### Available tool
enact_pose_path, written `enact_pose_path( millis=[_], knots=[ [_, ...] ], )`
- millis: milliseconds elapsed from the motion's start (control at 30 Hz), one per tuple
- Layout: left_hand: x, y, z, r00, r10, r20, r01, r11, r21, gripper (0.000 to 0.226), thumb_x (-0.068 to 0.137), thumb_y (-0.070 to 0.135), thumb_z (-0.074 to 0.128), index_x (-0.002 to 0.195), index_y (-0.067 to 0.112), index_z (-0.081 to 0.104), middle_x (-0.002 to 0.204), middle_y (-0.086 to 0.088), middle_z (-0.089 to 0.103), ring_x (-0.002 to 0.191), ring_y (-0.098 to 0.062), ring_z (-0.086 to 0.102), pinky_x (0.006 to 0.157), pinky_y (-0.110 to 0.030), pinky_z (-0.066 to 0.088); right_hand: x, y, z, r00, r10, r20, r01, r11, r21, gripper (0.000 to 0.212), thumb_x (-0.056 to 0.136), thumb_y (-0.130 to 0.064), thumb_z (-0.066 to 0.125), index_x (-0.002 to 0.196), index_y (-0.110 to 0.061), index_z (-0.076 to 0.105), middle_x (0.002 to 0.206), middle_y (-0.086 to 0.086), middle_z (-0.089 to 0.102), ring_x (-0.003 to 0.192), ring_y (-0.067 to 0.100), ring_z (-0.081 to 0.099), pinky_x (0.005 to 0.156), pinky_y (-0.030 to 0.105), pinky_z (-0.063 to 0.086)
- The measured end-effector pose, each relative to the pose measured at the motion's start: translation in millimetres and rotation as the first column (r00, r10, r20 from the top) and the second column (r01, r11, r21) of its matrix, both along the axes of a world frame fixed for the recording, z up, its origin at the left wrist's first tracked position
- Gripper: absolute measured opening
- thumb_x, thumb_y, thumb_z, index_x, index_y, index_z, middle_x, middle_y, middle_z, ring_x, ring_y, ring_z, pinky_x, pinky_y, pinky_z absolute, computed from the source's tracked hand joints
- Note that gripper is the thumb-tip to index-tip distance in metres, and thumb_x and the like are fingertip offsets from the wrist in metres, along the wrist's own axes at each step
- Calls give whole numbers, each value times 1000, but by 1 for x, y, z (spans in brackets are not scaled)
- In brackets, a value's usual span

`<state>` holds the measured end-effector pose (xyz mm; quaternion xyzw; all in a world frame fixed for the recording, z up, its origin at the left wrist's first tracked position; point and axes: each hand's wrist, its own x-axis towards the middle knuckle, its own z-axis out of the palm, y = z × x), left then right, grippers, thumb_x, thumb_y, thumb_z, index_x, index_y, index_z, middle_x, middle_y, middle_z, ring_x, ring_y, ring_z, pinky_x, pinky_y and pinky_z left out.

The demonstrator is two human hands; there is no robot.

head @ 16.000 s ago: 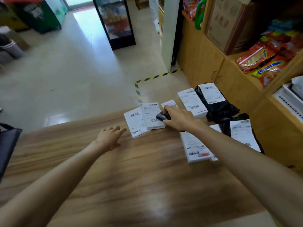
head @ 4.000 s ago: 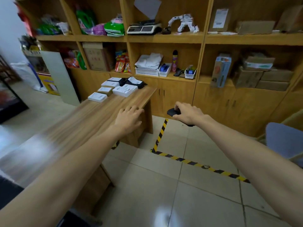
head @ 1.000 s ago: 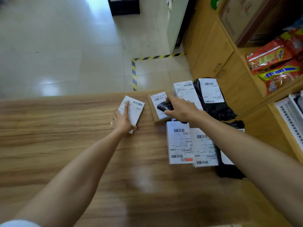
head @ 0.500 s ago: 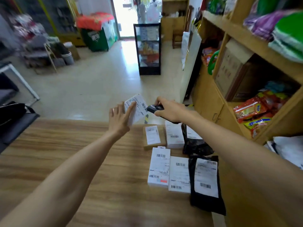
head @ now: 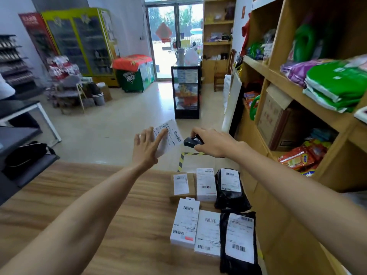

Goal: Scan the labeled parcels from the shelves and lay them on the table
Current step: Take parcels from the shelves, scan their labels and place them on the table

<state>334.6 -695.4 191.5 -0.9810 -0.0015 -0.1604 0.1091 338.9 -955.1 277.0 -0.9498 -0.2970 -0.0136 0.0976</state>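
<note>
My left hand (head: 146,148) holds a small white labeled parcel (head: 168,136) up in the air beyond the table's far edge, its barcode label turned toward the right. My right hand (head: 213,141) grips a black handheld scanner (head: 191,141), whose front end sits just right of the parcel's label. On the wooden table (head: 99,215), at its right end, lie several labeled parcels: a brown box (head: 181,186), white boxes (head: 206,184) (head: 185,223) (head: 208,233) and two black bags (head: 230,187) (head: 239,243).
Wooden shelves (head: 297,92) with bagged goods and a cardboard box stand close on the right. Yellow-black floor tape (head: 181,161) runs past the table's far edge. A glass display case (head: 186,92) stands on the tiled floor ahead; a dark desk (head: 17,139) is at left.
My left hand picked the white parcel off the table and raised it. My right hand lifted the scanner to the label. My head tilted up, showing the room.
</note>
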Motion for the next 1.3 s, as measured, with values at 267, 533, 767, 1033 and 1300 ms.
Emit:
enact_pose_path(
  millis=[267,533,767,1033,1300],
  knots=[
    [-7,-3,7,1000,20,3,-20,1000,13,130,61,26,87,145,38,-11,152,-19,20,134,-39,25,109,-48,22,-3,3,7,999,38,-5,-38,998,-48,32,95,-37,57,124,-27,46,123,3,59,97,30,59,77,41,48],
    [-18,5,1,999,30,-29,-29,999,28,130,62,28,86,145,39,-14,153,-18,18,135,-37,25,109,-47,21,-3,-6,-5,1000,24,-16,-25,996,-89,32,95,-37,56,123,-27,46,127,3,58,96,30,58,73,39,44],
    [-22,9,-9,996,58,-73,-56,998,36,130,67,34,84,148,39,-17,155,-17,13,137,-36,22,112,-47,19,5,-4,-9,1000,5,-15,-5,999,-41,46,93,-42,61,133,-25,44,132,3,57,103,30,58,83,44,50],
    [-79,54,-47,951,171,-259,-212,967,-140,124,64,44,84,157,37,2,153,-15,17,134,-34,29,108,-44,28,4,51,-81,995,49,-83,-49,999,-1,45,94,-39,59,134,-22,45,132,3,56,108,29,57,77,38,43],
    [-209,151,-79,842,439,-314,-500,853,-149,120,63,55,80,156,39,6,150,-11,23,131,-31,34,103,-46,35,-31,187,-120,925,296,-237,-305,952,-2,40,94,-37,59,126,-18,47,123,7,54,95,29,54,79,40,48]
  ],
)
